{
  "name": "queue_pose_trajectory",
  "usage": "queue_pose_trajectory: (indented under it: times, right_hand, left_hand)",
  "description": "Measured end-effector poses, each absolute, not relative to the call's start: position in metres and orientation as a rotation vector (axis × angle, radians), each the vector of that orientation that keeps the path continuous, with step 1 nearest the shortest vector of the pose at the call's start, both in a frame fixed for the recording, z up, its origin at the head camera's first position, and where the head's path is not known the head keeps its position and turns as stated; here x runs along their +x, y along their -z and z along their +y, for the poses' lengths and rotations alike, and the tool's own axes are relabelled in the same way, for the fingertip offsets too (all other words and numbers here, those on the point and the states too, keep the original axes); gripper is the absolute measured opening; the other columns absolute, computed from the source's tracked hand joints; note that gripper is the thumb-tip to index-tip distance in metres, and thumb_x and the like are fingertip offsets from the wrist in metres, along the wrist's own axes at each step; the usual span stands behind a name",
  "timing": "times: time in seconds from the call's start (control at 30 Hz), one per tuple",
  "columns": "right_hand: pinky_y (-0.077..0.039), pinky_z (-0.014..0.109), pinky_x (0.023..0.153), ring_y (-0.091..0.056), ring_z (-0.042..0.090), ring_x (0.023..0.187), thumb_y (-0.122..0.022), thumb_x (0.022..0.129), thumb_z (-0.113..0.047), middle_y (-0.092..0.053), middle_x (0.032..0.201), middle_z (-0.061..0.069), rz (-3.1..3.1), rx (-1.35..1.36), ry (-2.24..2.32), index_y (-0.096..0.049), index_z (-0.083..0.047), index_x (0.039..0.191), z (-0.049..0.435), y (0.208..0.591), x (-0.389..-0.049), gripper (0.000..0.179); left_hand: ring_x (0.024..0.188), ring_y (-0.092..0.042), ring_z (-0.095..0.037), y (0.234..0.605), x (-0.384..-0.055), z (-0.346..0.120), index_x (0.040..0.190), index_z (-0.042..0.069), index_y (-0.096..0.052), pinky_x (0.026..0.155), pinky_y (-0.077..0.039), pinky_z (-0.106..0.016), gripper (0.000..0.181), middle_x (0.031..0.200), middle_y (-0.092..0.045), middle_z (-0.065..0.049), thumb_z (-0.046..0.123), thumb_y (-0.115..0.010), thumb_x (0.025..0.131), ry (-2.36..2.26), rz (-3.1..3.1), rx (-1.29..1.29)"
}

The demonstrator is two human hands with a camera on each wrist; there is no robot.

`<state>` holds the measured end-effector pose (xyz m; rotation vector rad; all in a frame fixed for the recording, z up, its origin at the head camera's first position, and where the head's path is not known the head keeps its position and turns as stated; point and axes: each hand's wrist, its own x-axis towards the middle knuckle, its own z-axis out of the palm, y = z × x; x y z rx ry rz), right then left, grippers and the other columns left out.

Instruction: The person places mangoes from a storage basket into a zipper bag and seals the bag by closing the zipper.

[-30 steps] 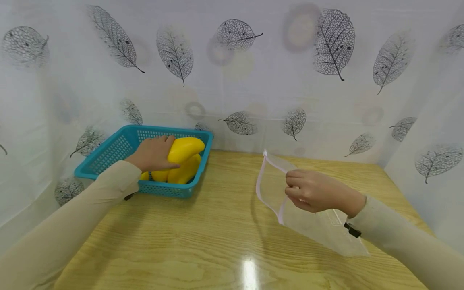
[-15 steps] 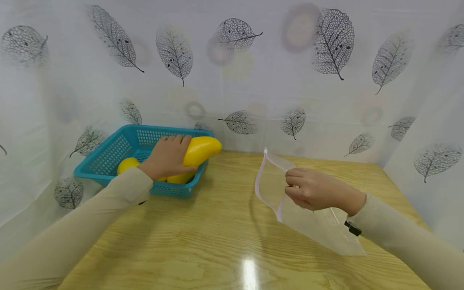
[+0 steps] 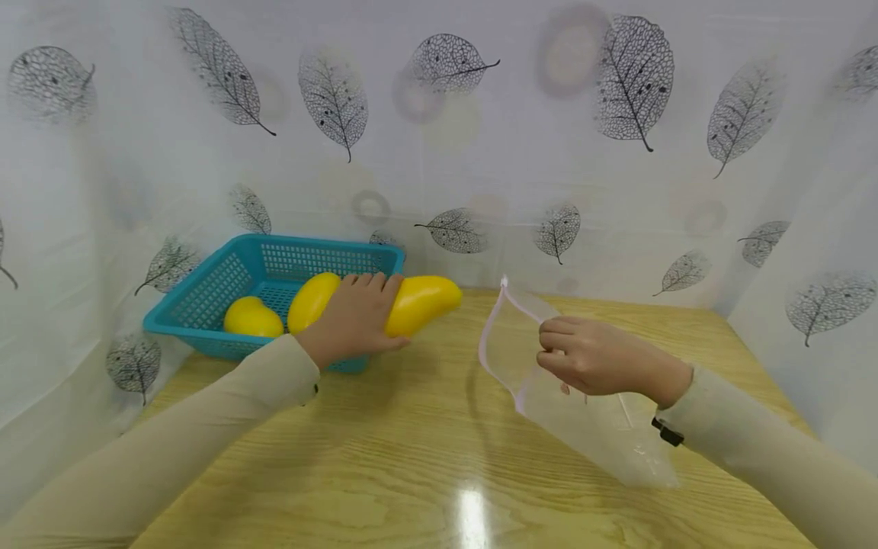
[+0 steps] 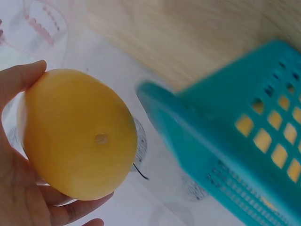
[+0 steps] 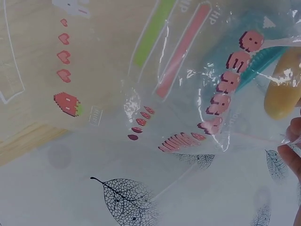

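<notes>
Two containers, head view. Item one: a turquoise perforated basket (image 3: 181, 309), upright at the left of the surface (image 3: 411, 457). Contents: two yellow fruits, mango-shaped; a small rounded fruit (image 3: 254, 319) near the front wall, and a longer fruit (image 3: 312, 301) to its right, partly covered by the left hand (image 3: 357, 316). Item two: a transparent zip bag (image 3: 583, 442), to the right, tilted, its parted mouth facing the basket, with lilac zip edging (image 3: 482, 347). Item three: the held yellow fruit (image 3: 425, 301), outside the basket just beyond its right wall, between basket and bag, tip towards the bag; the left hand's grip is closed round its thick end. The right hand (image 3: 593, 358) has its grip pinching the upper edge of the bag. Behind: a white leaf-printed sheet (image 3: 425, 175).

Left wrist view. Held fruit, blunt end with a pale scar (image 4: 101, 139) towards the camera, thumb and fingers round its sides. Basket alongside, yellow showing through its holes. Part of the bag, upper left corner.

Right wrist view. Bag film across most of the frame, printed with red hearts (image 5: 64, 57), a green bar (image 5: 154, 33), a red bar (image 5: 183, 49) and pink letters (image 5: 229, 81). Right fingertips at the right edge; basket visible through the film.
</notes>
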<state>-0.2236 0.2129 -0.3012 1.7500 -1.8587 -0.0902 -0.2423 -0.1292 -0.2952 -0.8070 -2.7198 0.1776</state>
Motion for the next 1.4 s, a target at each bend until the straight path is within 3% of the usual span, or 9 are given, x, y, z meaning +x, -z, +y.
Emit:
queue_pose_trajectory:
  times: [0.07, 0.2, 0.3, 0.53, 0.7, 1.4]
  right_hand:
    - [-0.036, 0.025, 0.064, -0.040, 0.013, 0.071, -0.033, 0.101, -0.032, -0.043, 0.070, 0.000, -1.853, 1.742, 0.108, -0.049, -0.010, 0.071, 0.213, 0.301, -0.224, 0.041]
    - [-0.038, 0.027, 0.068, -0.042, 0.015, 0.073, -0.031, 0.082, -0.050, -0.044, 0.070, 0.001, -1.827, 1.735, 0.146, -0.049, -0.010, 0.072, 0.214, 0.299, -0.226, 0.045]
    - [-0.038, 0.029, 0.071, -0.043, 0.017, 0.074, -0.031, 0.080, -0.049, -0.045, 0.071, 0.001, -1.813, 1.736, 0.178, -0.050, -0.010, 0.074, 0.214, 0.298, -0.226, 0.044]
    - [-0.042, 0.029, 0.072, -0.047, 0.017, 0.076, -0.027, 0.101, -0.024, -0.048, 0.074, 0.001, -1.769, 1.722, 0.192, -0.053, -0.010, 0.077, 0.213, 0.298, -0.223, 0.037]
    - [-0.042, 0.028, 0.072, -0.047, 0.017, 0.076, -0.027, 0.102, -0.012, -0.048, 0.075, 0.001, -1.758, 1.715, 0.203, -0.054, -0.010, 0.079, 0.213, 0.297, -0.223, 0.036]
    - [-0.042, 0.028, 0.073, -0.048, 0.017, 0.077, -0.025, 0.103, -0.010, -0.048, 0.076, 0.001, -1.758, 1.702, 0.241, -0.053, -0.011, 0.081, 0.215, 0.295, -0.224, 0.035]
  left_hand:
    - [0.099, -0.058, -0.031, 0.297, -0.239, -0.124, 0.132, 0.000, -0.044, 0.089, -0.047, -0.046, 0.087, 0.110, -0.061, -0.016, 0.062, -0.065, 0.074, -0.180, -2.711, -0.823]
    - [0.098, -0.058, -0.030, 0.302, -0.237, -0.116, 0.131, 0.002, -0.043, 0.090, -0.047, -0.046, 0.087, 0.113, -0.060, -0.015, 0.063, -0.066, 0.073, -0.158, -2.706, -0.842]
    - [0.098, -0.058, -0.029, 0.306, -0.237, -0.112, 0.131, 0.004, -0.042, 0.090, -0.047, -0.046, 0.088, 0.115, -0.060, -0.013, 0.063, -0.066, 0.072, -0.133, -2.705, -0.854]
    - [0.101, -0.057, -0.028, 0.311, -0.236, -0.102, 0.131, 0.005, -0.043, 0.091, -0.046, -0.044, 0.086, 0.115, -0.060, -0.012, 0.063, -0.066, 0.073, -0.084, -2.723, -0.890]
    - [0.103, -0.057, -0.026, 0.310, -0.233, -0.094, 0.132, 0.005, -0.042, 0.088, -0.047, -0.042, 0.085, 0.117, -0.060, -0.011, 0.065, -0.063, 0.074, -0.071, -2.734, -0.919]
    - [0.105, -0.058, -0.023, 0.302, -0.245, -0.053, 0.133, 0.008, -0.044, 0.095, -0.046, -0.041, 0.080, 0.121, -0.059, -0.009, 0.067, -0.055, 0.079, 0.031, -2.829, -1.056]
